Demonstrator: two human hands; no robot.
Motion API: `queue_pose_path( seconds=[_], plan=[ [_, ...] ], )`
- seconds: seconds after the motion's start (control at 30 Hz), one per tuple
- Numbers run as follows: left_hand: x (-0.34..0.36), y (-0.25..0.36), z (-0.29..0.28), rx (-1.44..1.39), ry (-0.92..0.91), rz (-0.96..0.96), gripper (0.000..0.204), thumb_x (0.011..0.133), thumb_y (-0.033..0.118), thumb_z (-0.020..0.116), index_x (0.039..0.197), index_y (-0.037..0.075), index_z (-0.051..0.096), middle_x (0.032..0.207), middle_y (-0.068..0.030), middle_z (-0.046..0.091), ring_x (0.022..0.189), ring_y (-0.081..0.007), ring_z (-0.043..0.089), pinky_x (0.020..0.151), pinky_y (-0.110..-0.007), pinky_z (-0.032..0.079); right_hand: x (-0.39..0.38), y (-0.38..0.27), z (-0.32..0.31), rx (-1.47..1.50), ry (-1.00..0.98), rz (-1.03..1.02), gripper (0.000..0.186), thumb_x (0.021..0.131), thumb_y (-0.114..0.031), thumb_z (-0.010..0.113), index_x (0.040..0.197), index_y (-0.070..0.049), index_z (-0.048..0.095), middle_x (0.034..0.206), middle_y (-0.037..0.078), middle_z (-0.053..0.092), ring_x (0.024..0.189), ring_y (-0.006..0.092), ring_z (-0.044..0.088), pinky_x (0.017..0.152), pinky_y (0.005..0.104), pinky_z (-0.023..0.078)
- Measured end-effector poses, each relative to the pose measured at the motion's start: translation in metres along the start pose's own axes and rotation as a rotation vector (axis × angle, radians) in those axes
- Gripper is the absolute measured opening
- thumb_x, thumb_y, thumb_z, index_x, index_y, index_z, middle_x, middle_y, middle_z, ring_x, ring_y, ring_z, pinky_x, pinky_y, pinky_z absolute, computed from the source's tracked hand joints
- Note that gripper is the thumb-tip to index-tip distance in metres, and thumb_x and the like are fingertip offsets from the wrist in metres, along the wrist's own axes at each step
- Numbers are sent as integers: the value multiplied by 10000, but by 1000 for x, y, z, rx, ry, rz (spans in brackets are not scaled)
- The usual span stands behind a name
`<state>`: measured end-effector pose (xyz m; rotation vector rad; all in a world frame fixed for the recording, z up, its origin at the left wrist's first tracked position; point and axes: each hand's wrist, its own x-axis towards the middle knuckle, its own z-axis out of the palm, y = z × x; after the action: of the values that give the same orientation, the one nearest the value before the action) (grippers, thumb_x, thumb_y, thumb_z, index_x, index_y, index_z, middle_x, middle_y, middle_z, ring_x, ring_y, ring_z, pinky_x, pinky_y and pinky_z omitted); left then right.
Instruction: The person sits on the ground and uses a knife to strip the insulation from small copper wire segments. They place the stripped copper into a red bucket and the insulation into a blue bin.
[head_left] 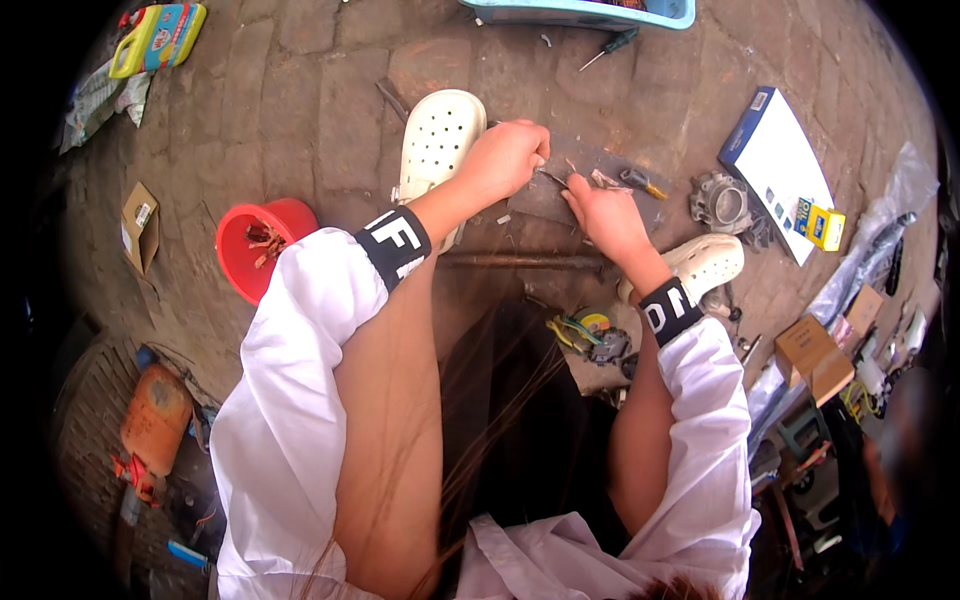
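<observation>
My left hand (508,158) is closed, its fingers curled over the dark flat plate on the floor (540,205). My right hand (608,212) is closed too, a little nearer and to the right, thumb and fingers pinched together. A thin dark sliver (550,177) shows between the two hands; I cannot tell which hand has it, or what each grips. Just beyond my right hand lie small coppery scraps (603,180) and a dark part with a yellowish end (645,183).
A red bucket (235,255) holding coppery pieces stands at left. Far ahead are a light-blue bin (590,12) and a screwdriver (612,46). To the right lie a round metal housing (720,203), a blue-and-white box (785,170) and a small yellow box (825,228). A metal bar (525,261) lies between my shoes.
</observation>
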<state>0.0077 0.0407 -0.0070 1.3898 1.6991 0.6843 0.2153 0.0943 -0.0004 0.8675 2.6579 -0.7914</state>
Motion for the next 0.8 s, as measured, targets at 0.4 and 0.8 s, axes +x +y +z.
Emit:
queue_pose_path(
  seconds=[0.4, 0.8],
  plan=[
    [1, 3, -2, -86, -69, -103, 85, 773, 8, 664, 855, -4, 644, 860, -148, 648, 825, -320, 629, 744, -401, 500, -1, 2, 5, -17, 95, -42, 219, 955, -301, 551, 923, -94, 489, 594, 146, 594, 582, 366, 627, 514, 469, 500],
    [1, -4, 3, -2, -10, -13, 96, 754, -6, 661, 848, -12, 639, 828, -153, 632, 803, -321, 620, 728, -402, 493, 3, -4, -3, 4, 13, 16, 211, 965, -290, 519, 960, -83, 479, 647, 168, 623, 654, 399, 633, 596, 502, 502]
  ],
)
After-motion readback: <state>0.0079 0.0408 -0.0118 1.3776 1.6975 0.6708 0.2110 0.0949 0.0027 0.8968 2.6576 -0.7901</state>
